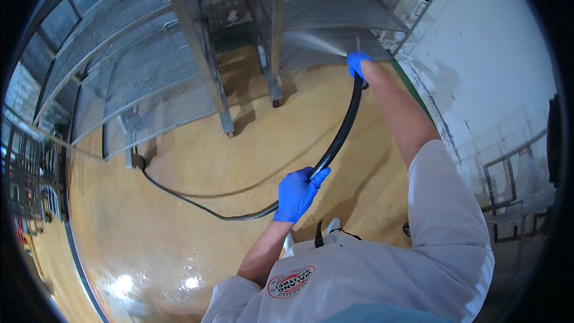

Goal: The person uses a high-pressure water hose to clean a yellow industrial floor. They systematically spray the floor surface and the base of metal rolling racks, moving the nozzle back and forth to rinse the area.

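Note:
My right hand [358, 63], in a blue glove, grips the spraying end of a black hose [344, 128] at arm's length. From it a white jet of water [323, 45] fans out leftward onto the lower mesh shelf of a metal rack [309, 51]. Lower down, my left hand [298, 194], gloved in blue too, is closed around the middle of the hose. Past that hand the hose droops to the floor and runs left to the foot of a second rack [148, 94]. The nozzle itself is mostly hidden by my right glove.
Both racks stand on legs with small casters [231, 133] on a wet yellow floor [197, 166]. A stained white wall [484, 54] rises at right, with a metal frame [506, 175] near it. A drain channel [78, 255] crosses the left side, near dark stacked racks [27, 175].

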